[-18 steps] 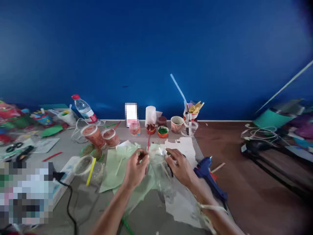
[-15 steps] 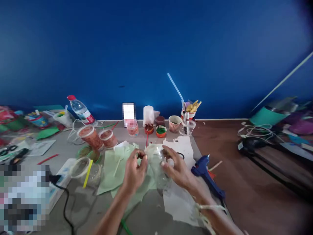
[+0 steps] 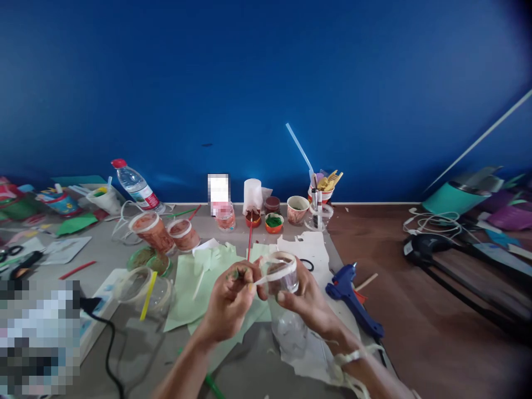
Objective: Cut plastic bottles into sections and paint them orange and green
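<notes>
My right hand [image 3: 307,296] is wrapped round a clear plastic cup [image 3: 286,285], tilted with its mouth toward me. A narrow white strip [image 3: 280,275] runs along the cup's rim. Its loose end is pinched between thumb and forefinger of my left hand [image 3: 230,302], which has green smears on the fingers. Below my right hand, a clear plastic piece like a cut bottle [image 3: 291,335] rests on white paper [image 3: 310,354]. Light green paper sheets [image 3: 195,293] lie under and left of my left hand.
A blue glue gun [image 3: 353,299] lies at right. Paint pots, including a green one [image 3: 273,223], and a paper cup [image 3: 298,209] line the back. Clear tubs [image 3: 137,288] and a red-capped bottle [image 3: 137,185] stand left. A black cord [image 3: 110,343] crosses the front left.
The clear cup has turned in my right hand, so its taped rim now shows. My left hand has the strip's end drawn out to the left.
</notes>
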